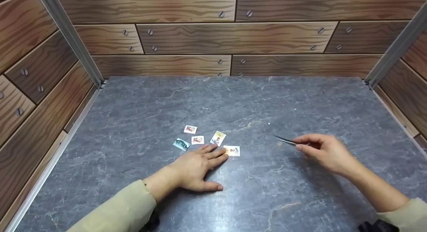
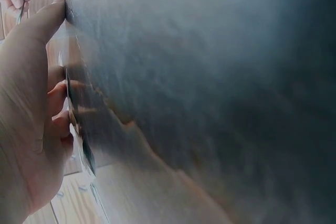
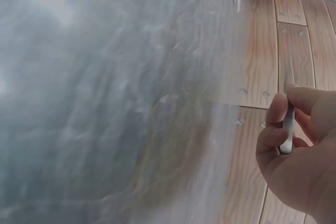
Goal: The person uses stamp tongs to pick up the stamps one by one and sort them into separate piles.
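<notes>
My left hand (image 1: 199, 165) lies palm down with fingers spread. Its fingertips rest at the lower edges of a yellow-and-blue picture stamp (image 1: 218, 138) and a white-and-yellow stamp (image 1: 234, 151). Just beyond the knuckles are a teal stamp (image 1: 181, 144) and a white stamp with a red figure (image 1: 197, 140); another red-figured stamp (image 1: 190, 129) lies farther back. Off to the right, my right hand (image 1: 325, 153) pinches slim metal tweezers (image 1: 284, 140) between thumb and fingers, their tips pointing left above the table. In the right wrist view the tweezers (image 3: 287, 129) cross the curled fingers.
A grey marbled tabletop (image 1: 160, 101) spreads under everything. Wood-patterned panels (image 1: 233, 38) stand at the back and both sides, with metal posts (image 1: 71, 35) at the corners. A tiny white speck (image 1: 269, 123) sits left of the right hand, beyond the tweezer tips.
</notes>
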`<state>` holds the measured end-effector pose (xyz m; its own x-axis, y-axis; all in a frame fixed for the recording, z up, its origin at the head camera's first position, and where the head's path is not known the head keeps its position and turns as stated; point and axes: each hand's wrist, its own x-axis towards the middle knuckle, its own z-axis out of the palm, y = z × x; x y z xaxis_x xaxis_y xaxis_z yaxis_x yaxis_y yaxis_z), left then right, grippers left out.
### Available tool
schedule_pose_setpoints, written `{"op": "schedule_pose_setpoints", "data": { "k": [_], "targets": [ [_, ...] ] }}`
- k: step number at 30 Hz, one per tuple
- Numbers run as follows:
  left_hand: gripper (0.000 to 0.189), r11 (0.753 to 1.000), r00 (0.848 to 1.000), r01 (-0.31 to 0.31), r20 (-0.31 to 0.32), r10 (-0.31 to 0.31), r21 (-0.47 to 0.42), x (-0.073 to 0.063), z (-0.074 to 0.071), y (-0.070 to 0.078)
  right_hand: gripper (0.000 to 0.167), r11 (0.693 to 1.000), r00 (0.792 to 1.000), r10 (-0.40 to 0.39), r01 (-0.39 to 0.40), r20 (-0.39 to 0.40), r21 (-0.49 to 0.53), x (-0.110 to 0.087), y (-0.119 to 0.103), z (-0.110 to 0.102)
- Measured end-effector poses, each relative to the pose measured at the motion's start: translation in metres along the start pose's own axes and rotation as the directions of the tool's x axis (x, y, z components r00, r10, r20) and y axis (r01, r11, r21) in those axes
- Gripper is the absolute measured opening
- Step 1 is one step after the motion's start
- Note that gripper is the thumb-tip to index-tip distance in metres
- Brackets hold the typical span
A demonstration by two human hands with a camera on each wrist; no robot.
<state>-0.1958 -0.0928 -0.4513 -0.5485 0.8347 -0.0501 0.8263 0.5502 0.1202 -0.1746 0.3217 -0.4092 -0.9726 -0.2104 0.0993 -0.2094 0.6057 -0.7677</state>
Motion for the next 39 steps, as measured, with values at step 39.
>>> {"op": "schedule_pose_setpoints", "data": {
  "k": [39],
  "targets": [
    [0.095,1.000,1.000,-0.002,-0.005,0.002,-0.001,0.000,-0.001,0.001,0.022,0.997,0.960,0.069,-0.078,0.272,0.021,0.041,-0.033,0.051]
  ]
}}
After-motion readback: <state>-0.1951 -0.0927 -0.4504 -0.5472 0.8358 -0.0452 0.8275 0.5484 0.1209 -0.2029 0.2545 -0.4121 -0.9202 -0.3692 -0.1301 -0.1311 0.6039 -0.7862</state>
